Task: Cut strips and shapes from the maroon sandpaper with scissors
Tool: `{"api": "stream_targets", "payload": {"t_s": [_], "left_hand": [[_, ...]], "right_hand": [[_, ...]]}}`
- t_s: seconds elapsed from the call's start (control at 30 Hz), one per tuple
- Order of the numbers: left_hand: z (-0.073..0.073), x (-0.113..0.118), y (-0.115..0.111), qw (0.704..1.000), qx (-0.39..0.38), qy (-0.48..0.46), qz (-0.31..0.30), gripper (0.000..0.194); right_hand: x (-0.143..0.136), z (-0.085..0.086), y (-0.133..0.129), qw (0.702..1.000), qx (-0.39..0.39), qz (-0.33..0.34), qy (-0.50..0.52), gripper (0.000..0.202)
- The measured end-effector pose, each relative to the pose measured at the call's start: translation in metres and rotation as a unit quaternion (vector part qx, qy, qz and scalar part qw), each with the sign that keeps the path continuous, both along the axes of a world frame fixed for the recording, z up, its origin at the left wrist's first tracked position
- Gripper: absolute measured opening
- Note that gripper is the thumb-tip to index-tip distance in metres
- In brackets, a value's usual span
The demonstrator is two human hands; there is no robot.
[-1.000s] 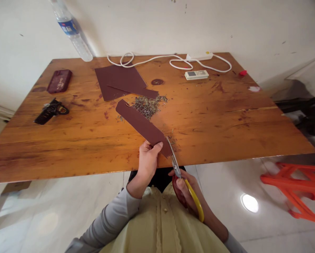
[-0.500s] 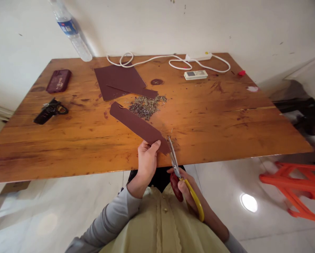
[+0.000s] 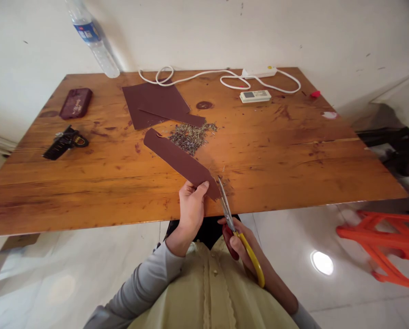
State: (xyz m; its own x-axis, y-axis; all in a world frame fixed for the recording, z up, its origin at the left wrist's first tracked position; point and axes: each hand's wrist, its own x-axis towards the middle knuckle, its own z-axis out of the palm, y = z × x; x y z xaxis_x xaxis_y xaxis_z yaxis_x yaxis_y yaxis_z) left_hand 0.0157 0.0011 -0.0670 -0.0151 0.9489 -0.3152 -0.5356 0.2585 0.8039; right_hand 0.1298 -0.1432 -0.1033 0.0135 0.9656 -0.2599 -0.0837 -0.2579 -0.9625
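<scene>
My left hand (image 3: 192,205) pinches a long strip of dark brown paper (image 3: 179,159) near its lower right end, thumb on top. The strip slants up to the left above the table, and its far end curls. In my right hand (image 3: 242,240) is a pair of scissors (image 3: 228,208) with one yellow and one red handle. Their blades point up and meet the strip's lower right end. Behind the strip lies a pile of thin, dry-looking shreds (image 3: 191,137). A larger brown sheet (image 3: 153,103) rests further back, with a cut piece (image 3: 187,119) partly over it.
The wooden table (image 3: 286,160) also bears a white power strip (image 3: 259,72) with its cord, a remote control (image 3: 255,96), a dark red phone case (image 3: 76,103) and a black clip-like object (image 3: 65,142). A plastic bottle (image 3: 91,39) stands at the back left. An orange stool (image 3: 382,237) is at the right.
The scissor blades have closed slightly at the strip's end. The strip's far end has shifted a little and looks more curled. Both hands stay nearly in place.
</scene>
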Motion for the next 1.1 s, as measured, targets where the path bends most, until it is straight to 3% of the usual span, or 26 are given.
{"api": "stream_targets", "payload": {"t_s": [0.4, 0.7, 0.9, 1.1], "left_hand": [[-0.001, 0.002, -0.001, 0.999, 0.017, 0.015, 0.029, 0.02], [-0.004, 0.0, -0.001, 0.999, 0.02, 0.031, 0.009, 0.018], [-0.003, -0.003, 0.0, 0.998, 0.028, 0.055, -0.021, 0.022], [-0.001, -0.004, 0.0, 0.997, 0.021, 0.051, -0.045, 0.022]], "right_hand": [[0.001, -0.005, -0.003, 1.0, 0.007, -0.008, 0.003, 0.069], [-0.001, -0.014, 0.0, 0.999, 0.015, -0.023, 0.02, 0.062], [-0.005, -0.017, -0.001, 0.996, -0.015, -0.052, 0.07, 0.059], [-0.008, -0.006, -0.001, 0.989, -0.069, -0.05, 0.122, 0.062]]}}
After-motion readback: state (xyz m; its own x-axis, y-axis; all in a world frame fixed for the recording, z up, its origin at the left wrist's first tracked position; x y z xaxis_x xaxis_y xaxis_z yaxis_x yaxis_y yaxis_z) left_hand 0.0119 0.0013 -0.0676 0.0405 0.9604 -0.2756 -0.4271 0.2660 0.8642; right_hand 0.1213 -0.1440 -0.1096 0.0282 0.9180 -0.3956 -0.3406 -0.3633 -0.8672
